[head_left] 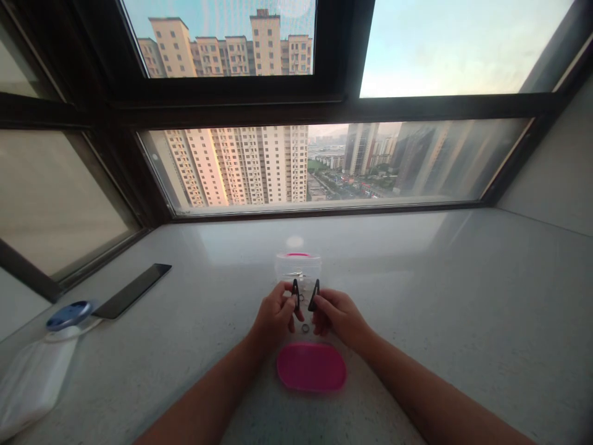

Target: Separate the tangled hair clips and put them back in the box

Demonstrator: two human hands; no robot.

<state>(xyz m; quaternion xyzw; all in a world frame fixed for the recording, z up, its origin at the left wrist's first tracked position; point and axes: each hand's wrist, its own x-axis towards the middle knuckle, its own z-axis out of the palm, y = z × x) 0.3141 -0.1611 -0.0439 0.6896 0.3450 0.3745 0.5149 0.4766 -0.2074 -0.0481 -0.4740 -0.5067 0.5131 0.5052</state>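
My left hand (pixel 274 315) is closed in a pinch on a black hair clip (pixel 295 293) held upright. My right hand (pixel 340 316) pinches a second black hair clip (pixel 314 294), also upright, a few centimetres from the first. Just behind both clips stands a clear plastic container (pixel 298 267) with a pink base. A small metal ring (pixel 305 328) lies on the counter between my hands. In front of my wrists lies a pink oval lid (pixel 311 367), flat on the counter.
The grey stone counter (pixel 463 309) runs under a wide window. A dark phone (pixel 132 290) lies at the left, near a white bag with a blue round cap (pixel 69 314). A wall (pixel 556 167) closes the right side.
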